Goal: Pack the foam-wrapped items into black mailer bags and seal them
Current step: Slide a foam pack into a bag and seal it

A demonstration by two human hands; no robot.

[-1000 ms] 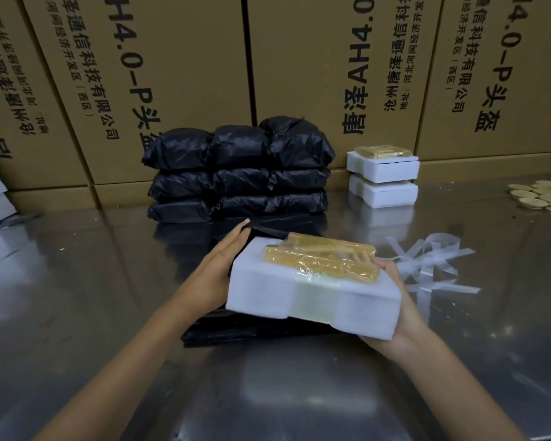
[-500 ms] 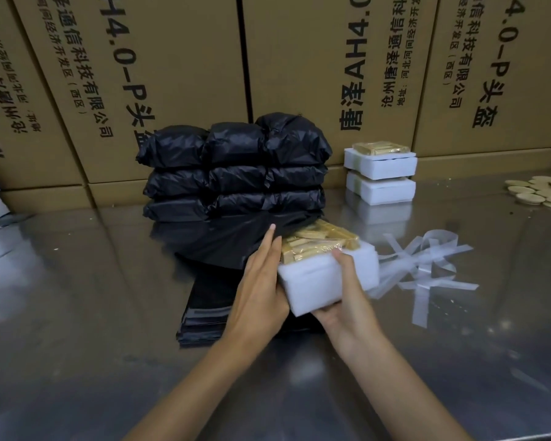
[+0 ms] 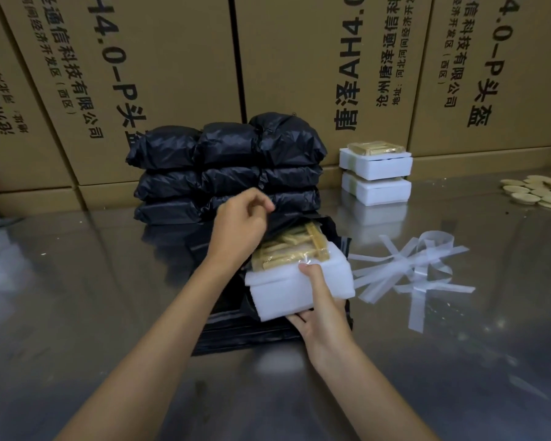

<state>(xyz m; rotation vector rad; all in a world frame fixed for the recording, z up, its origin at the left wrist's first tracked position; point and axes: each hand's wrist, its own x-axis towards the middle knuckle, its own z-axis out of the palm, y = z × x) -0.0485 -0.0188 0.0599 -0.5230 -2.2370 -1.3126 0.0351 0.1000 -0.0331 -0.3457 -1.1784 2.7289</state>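
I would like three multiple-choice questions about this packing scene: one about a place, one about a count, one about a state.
1. Where do the loose clear plastic strips lie?
A. right of the white foam-wrapped block in the hands
B. on the sealed bags
C. on the cartons

2. How many white foam blocks are stacked by the brown cartons?
A. two
B. four
C. none

3. How far is the held white foam-wrapped block in the open black mailer bag?
A. fully inside
B. partly inside
C. not touching it

Answers: 1 A, strips lie right of it; 2 A, one on another; 3 B, the left hand lifts the bag edge, the right hand holds the near end outside.
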